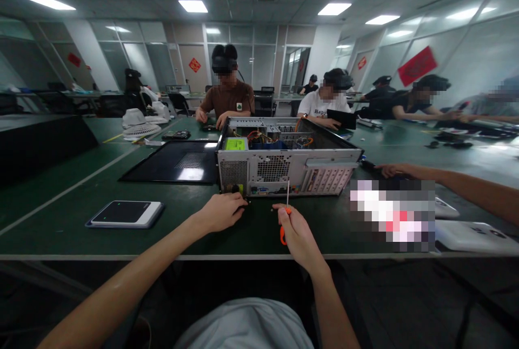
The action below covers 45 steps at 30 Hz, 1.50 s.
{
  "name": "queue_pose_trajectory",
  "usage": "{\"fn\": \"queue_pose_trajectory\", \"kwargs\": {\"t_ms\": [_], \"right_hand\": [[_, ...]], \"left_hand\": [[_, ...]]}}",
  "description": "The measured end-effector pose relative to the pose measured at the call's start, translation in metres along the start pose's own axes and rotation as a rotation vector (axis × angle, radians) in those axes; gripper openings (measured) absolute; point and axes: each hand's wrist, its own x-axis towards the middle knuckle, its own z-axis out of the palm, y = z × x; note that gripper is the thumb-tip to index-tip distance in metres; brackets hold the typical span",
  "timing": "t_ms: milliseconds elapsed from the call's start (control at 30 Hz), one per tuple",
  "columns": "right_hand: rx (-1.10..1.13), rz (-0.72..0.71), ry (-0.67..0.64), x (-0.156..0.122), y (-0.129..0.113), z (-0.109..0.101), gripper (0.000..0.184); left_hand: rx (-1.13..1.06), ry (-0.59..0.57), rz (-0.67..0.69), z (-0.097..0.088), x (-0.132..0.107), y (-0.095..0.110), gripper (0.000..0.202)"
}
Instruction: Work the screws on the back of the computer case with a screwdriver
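A desktop computer case (294, 173) lies on its side with its back panel toward me and its upper side uncovered, showing cables and a power supply with a green label (235, 144). My left hand (221, 212) is palm down on the table by the case's lower left corner, fingers apart and slightly bent. Small bits like screws (248, 202) are by its fingertips. Closed around a screwdriver (287, 195) with an orange handle, my right hand (298, 231) keeps its thin shaft pointing up before the back panel. Another small bit (272, 210) lies left of that hand.
A black side panel (172, 162) lies left of the case. Nearer are a white-and-black phone-like device (124, 212) and the table's front edge (182, 257). A co-worker's arm (458, 181) reaches in from the right, above pale devices (478, 236). White fans (140, 124) stand behind; people sit opposite.
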Motion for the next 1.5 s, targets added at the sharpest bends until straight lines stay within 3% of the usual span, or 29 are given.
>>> {"fn": "queue_pose_trajectory", "kwargs": {"t_ms": [133,467,767,900,1067,1300,1500], "right_hand": [[0.024,0.028,0.04,0.001,-0.001,0.0,0.054],[0.003,0.088,0.053,0.001,0.001,-0.001,0.06],[-0.063,0.07,0.019,0.002,-0.002,0.001,0.058],[-0.078,0.077,-0.005,0.002,-0.001,0.002,0.058],[-0.093,0.091,-0.042,0.002,-0.001,0.002,0.058],[-0.095,0.088,-0.081,0.002,-0.003,0.0,0.054],[-0.084,0.084,-0.076,0.002,-0.005,0.0,0.051]], "left_hand": [[0.046,0.016,-0.029,0.001,0.003,0.006,0.035],[0.094,-0.071,-0.02,-0.003,0.021,0.018,0.03],[0.011,-0.028,-0.016,-0.007,0.003,-0.018,0.03],[-0.037,-0.045,-0.023,-0.006,-0.001,-0.023,0.03],[-0.135,-0.104,-0.075,-0.004,0.002,-0.015,0.028],[-0.393,0.0,0.038,-0.004,0.015,0.003,0.024],[-0.365,-0.064,0.018,0.0,0.034,0.016,0.031]]}}
